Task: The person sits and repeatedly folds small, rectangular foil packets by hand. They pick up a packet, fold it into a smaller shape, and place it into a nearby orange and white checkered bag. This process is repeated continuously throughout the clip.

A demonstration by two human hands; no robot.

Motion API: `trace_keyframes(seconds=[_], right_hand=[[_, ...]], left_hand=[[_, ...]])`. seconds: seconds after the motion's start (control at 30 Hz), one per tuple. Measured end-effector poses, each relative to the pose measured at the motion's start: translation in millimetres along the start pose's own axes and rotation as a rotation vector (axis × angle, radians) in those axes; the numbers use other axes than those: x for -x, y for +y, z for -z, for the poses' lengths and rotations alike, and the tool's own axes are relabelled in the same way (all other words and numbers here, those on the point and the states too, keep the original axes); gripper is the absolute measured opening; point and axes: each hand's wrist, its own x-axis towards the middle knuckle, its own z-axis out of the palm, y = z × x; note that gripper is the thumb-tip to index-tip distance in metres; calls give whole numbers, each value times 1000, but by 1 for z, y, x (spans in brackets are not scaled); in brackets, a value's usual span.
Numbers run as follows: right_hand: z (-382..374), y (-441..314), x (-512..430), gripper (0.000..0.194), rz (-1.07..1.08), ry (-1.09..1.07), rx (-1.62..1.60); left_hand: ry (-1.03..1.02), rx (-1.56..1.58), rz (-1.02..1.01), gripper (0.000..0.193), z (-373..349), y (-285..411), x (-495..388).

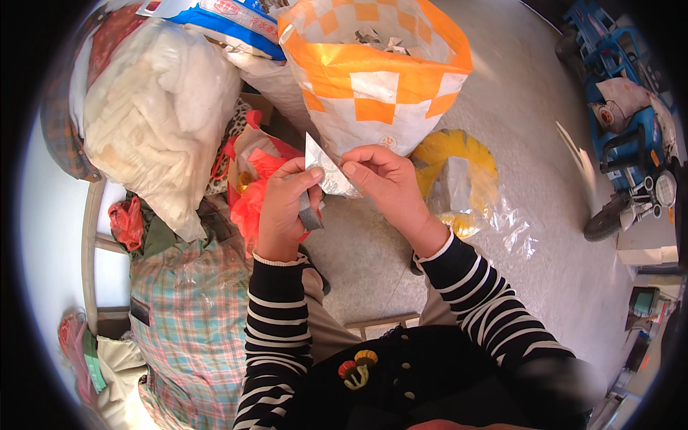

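A folded sheet of silvery foil paper (329, 171) with a pointed upper corner lies between my hands. My left hand (290, 201) pinches its left edge between thumb and fingers, and a grey strip or small stack (310, 212) is tucked in that same palm. My right hand (384, 188) has thumb and forefinger together at the foil's right edge. Just beyond stands an orange and white checked woven sack (376, 97) with its mouth wide, holding silvery folded pieces (382, 42).
Red plastic bags (258, 183), a large bag of white stuffing (166, 102) and a plaid cloth bundle (188, 312) crowd the left. Right of the sack is a yellow round item (457, 145) under clear plastic with a grey block (457, 180). A blue vehicle (639, 134) stands far right.
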Motion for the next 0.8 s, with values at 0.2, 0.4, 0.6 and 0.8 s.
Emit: trace_keyframes(seconds=[0.2, 0.4, 0.6, 0.8], right_hand=[[15, 0, -6, 19, -351, -94, -117], [17, 5, -7, 17, -413, -98, -243], [13, 4, -5, 10, 27, -156, 15], [21, -11, -2, 12, -350, -373, -210]], left_hand=[[-101, -7, 67, 17, -4, -1, 2], [-115, 17, 88, 16, -1, -5, 2], [-29, -73, 33, 11, -5, -8, -1], [-200, 165, 51, 23, -9, -3, 5]])
